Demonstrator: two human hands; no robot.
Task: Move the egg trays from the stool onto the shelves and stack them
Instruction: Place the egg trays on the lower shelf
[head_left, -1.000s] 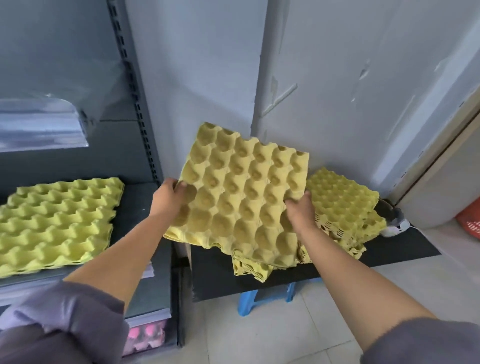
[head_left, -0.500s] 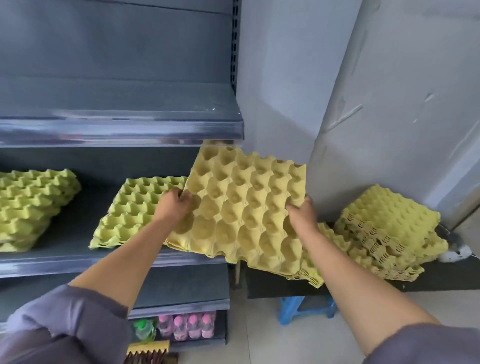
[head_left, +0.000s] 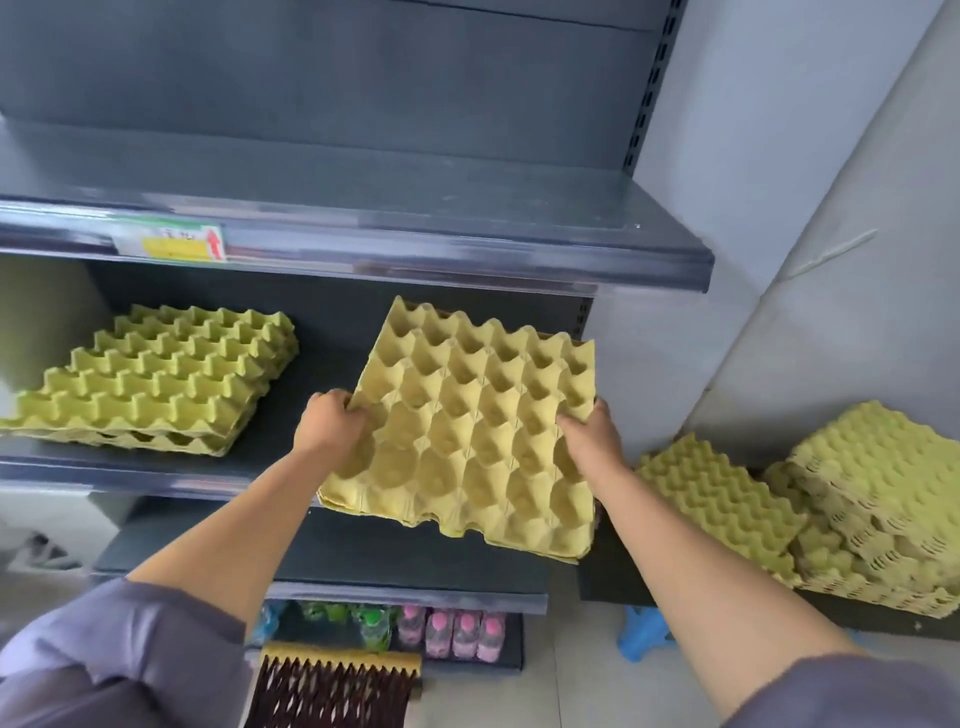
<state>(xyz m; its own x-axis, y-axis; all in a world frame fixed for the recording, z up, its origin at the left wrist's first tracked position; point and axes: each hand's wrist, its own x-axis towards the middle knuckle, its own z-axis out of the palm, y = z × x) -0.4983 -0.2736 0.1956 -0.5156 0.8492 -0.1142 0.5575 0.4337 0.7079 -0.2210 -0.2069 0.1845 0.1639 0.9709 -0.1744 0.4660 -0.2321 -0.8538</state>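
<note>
I hold a yellow egg tray (head_left: 467, 431), cups up and tilted toward me, over the right part of the middle shelf (head_left: 156, 475). Its near edge shows a few layers and juts past the shelf front. My left hand (head_left: 330, 426) grips its left edge and my right hand (head_left: 589, 441) grips its right edge. A low stack of green-yellow trays (head_left: 150, 379) lies on the same shelf to the left. More trays rest on the black-topped blue stool (head_left: 641, 634): a single leaning one (head_left: 717, 499) and a taller pile (head_left: 883, 493).
An upper shelf (head_left: 415, 244) with a price label overhangs the middle one. A lower shelf (head_left: 363, 561) sits below, with pink- and green-capped bottles (head_left: 447, 634) on the bottom level. A grey wall corner (head_left: 779, 260) stands between shelving and stool.
Both hands carried the tray left, from above the stool's pile to over the middle shelf. My view swung left, bringing the shelves and the left stack into sight.
</note>
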